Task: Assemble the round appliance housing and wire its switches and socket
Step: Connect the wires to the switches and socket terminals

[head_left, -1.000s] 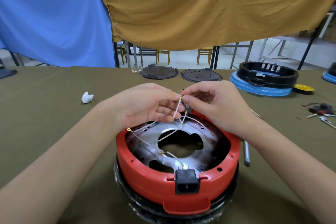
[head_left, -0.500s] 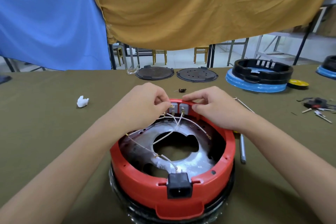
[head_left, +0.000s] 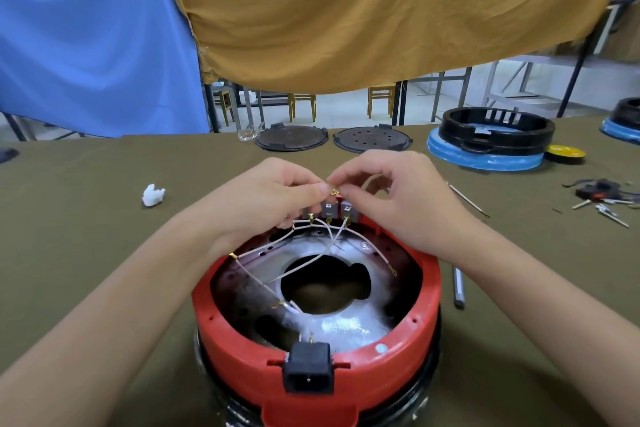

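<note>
On the olive-green tabletop, a crumpled white scrap lies at far left, well apart from the red round housing standing near the front edge, its black socket set in the near wall. Above the housing's far rim, the left hand and the right hand meet fingertip to fingertip, each grip pinched on a brass wire terminal just over the grey switches, white wires trailing across the metal plate below. Further right lie a thin rod, a black ring on a blue base and loose parts.
</note>
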A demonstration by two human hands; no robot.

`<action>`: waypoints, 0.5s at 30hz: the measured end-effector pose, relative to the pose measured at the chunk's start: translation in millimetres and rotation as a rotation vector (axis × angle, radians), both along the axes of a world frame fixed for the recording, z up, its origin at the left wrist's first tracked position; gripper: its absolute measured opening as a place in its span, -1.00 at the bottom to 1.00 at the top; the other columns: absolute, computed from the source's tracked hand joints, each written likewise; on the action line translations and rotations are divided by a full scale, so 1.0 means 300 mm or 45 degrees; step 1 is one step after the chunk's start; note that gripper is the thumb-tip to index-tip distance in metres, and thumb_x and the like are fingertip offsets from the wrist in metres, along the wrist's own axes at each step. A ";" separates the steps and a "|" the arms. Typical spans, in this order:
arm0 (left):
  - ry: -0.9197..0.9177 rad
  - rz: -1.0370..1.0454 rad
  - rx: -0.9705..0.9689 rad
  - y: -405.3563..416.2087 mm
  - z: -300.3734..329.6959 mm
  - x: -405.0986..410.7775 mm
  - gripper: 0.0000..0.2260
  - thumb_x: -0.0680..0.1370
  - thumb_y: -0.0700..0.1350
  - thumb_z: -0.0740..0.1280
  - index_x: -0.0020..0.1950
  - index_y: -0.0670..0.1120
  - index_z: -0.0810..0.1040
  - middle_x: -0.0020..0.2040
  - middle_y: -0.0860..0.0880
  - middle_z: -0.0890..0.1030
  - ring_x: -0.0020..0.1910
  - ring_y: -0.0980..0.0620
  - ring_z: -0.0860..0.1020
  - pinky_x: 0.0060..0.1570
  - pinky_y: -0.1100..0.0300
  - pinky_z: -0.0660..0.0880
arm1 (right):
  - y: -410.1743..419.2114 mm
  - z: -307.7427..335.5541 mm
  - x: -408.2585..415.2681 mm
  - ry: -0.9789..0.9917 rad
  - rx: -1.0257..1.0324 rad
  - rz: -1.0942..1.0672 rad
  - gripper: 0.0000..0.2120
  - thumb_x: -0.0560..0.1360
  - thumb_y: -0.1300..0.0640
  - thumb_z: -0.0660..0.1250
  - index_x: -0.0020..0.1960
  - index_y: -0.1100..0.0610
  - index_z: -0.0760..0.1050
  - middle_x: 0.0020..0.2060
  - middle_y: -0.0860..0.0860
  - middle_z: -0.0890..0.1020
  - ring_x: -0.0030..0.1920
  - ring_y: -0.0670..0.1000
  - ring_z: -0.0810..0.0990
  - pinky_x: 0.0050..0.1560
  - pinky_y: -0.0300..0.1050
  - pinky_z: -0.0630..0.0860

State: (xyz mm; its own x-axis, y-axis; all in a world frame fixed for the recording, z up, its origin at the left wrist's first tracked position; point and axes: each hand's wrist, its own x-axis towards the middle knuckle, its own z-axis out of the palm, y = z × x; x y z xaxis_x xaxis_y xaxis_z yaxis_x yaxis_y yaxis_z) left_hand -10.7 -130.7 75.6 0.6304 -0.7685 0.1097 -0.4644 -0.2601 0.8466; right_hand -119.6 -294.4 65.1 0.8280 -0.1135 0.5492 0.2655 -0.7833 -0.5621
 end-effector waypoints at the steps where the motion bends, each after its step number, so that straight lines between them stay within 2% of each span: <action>1: 0.063 -0.011 -0.014 0.002 0.001 0.002 -0.83 0.61 -0.13 0.33 -0.11 -0.15 0.67 -0.37 0.06 0.53 -0.45 0.10 0.30 -0.46 0.28 0.25 | -0.001 0.001 -0.005 0.000 -0.024 0.015 -0.82 0.51 0.26 0.40 0.02 0.05 0.70 -0.16 -0.14 0.70 -0.17 -0.14 0.63 -0.05 -0.23 0.55; 4: 0.249 -0.058 -0.059 0.004 0.002 0.007 -0.83 0.60 -0.17 0.32 -0.11 -0.20 0.65 -0.38 0.04 0.49 -0.47 0.15 0.29 -0.50 0.32 0.20 | -0.002 0.005 -0.015 0.001 -0.013 0.083 -0.83 0.50 0.27 0.42 0.02 0.06 0.70 -0.17 -0.14 0.71 -0.14 -0.14 0.66 0.00 -0.21 0.58; 7: 0.290 -0.079 -0.063 0.004 -0.002 0.011 -0.77 0.60 -0.16 0.32 -0.22 -0.08 0.68 -0.37 0.03 0.49 -0.48 0.16 0.29 -0.50 0.32 0.21 | -0.003 0.001 -0.012 0.034 -0.002 0.091 -0.88 0.49 0.20 0.46 0.00 0.06 0.71 -0.19 -0.12 0.72 -0.15 -0.16 0.66 -0.03 -0.19 0.58; 10: 0.054 -0.056 0.018 0.006 -0.002 0.008 -0.78 0.60 -0.09 0.34 -0.21 0.01 0.69 -0.35 0.07 0.56 -0.44 0.13 0.36 -0.45 0.32 0.30 | -0.007 -0.007 -0.002 0.052 0.007 0.051 -0.91 0.50 0.15 0.46 -0.03 0.04 0.72 -0.21 -0.12 0.72 -0.17 -0.18 0.66 -0.04 -0.16 0.58; 15: -0.425 -0.039 -0.002 0.011 0.013 -0.001 -0.89 0.58 -0.07 0.37 -0.12 0.03 0.66 -0.31 0.14 0.65 -0.39 0.19 0.51 -0.34 0.36 0.45 | -0.011 -0.009 0.005 0.027 0.103 0.012 -0.91 0.46 0.15 0.51 -0.05 0.03 0.72 -0.24 -0.10 0.73 -0.21 -0.17 0.67 -0.08 -0.20 0.60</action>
